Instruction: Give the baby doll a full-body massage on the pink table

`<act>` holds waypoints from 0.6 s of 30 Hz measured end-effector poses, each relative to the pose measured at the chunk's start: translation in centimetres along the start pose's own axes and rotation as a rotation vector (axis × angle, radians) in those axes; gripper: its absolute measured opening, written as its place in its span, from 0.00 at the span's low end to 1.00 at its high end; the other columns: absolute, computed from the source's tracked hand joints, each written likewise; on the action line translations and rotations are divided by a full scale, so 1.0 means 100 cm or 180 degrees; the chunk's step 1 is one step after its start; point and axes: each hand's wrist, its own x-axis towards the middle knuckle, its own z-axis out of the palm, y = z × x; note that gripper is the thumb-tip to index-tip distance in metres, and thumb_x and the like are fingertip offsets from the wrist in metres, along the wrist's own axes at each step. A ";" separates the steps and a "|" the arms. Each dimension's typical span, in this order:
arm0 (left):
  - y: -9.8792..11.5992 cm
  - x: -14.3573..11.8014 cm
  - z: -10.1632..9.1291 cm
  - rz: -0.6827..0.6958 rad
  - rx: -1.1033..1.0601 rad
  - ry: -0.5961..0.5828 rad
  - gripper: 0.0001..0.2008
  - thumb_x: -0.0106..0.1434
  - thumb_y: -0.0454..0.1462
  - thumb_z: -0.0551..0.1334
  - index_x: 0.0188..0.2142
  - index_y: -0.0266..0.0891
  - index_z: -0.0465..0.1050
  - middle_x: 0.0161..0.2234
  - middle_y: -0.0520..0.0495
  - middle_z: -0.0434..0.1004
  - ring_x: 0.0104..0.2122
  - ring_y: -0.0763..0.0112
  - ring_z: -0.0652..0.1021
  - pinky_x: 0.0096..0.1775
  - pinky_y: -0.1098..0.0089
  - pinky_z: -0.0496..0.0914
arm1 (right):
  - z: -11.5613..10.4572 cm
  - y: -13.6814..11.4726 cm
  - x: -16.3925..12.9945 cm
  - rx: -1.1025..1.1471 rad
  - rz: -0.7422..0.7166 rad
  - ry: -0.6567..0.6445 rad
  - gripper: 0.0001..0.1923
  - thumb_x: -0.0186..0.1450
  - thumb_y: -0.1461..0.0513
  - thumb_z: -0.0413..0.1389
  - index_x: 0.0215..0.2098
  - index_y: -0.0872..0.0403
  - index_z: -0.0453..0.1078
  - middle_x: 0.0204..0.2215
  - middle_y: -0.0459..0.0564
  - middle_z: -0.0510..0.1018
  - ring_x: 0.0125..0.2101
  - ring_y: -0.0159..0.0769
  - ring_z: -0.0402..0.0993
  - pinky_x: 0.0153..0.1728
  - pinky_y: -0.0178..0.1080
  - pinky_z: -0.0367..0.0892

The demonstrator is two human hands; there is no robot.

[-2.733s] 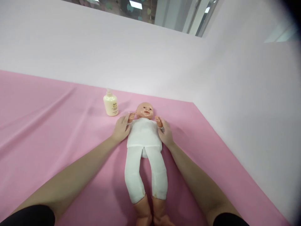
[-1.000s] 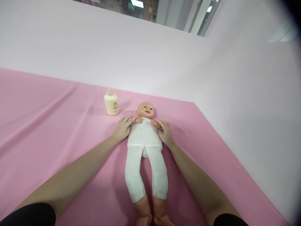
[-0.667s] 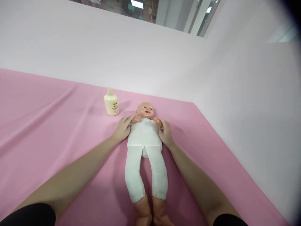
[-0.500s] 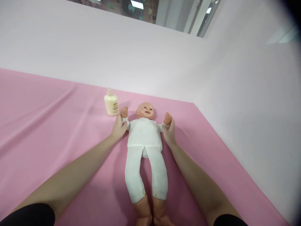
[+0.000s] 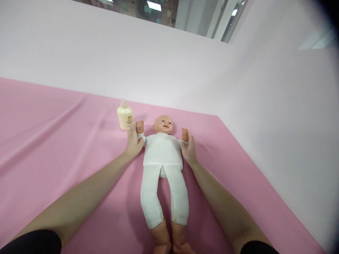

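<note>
A baby doll (image 5: 162, 150) in a white top and white trousers lies on its back, its head away from me and its bare feet at the bottom of the view. My left hand (image 5: 134, 143) is closed around the doll's forearm on the left, with the doll's hand (image 5: 140, 127) showing above my thumb. On the other side, my right hand (image 5: 189, 148) grips the other forearm near the wrist. The doll's small fist (image 5: 184, 134) sticks up beside my fingers. Parts of my fingers are hidden behind the doll's arms.
A cream pump bottle (image 5: 125, 118) with a dark printed label stands upright just beyond my left hand. Pink sheeting (image 5: 66, 141) with a few creases covers the surface. White walls (image 5: 132, 63) rise at the back and right, with a window (image 5: 164, 14) above.
My right hand has shifted slightly left, bringing the doll's fist inward toward its body. My left hand has barely moved; the doll's body and the bottle stay in place.
</note>
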 end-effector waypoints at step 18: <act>0.003 -0.002 0.000 0.0390 0.0383 -0.0666 0.31 0.57 0.28 0.51 0.61 0.40 0.51 0.56 0.40 0.58 0.56 0.55 0.60 0.57 0.51 0.56 | 0.004 -0.003 -0.001 -0.0349 -0.0282 -0.0291 0.31 0.58 0.71 0.45 0.59 0.49 0.55 0.55 0.51 0.66 0.56 0.40 0.60 0.58 0.49 0.55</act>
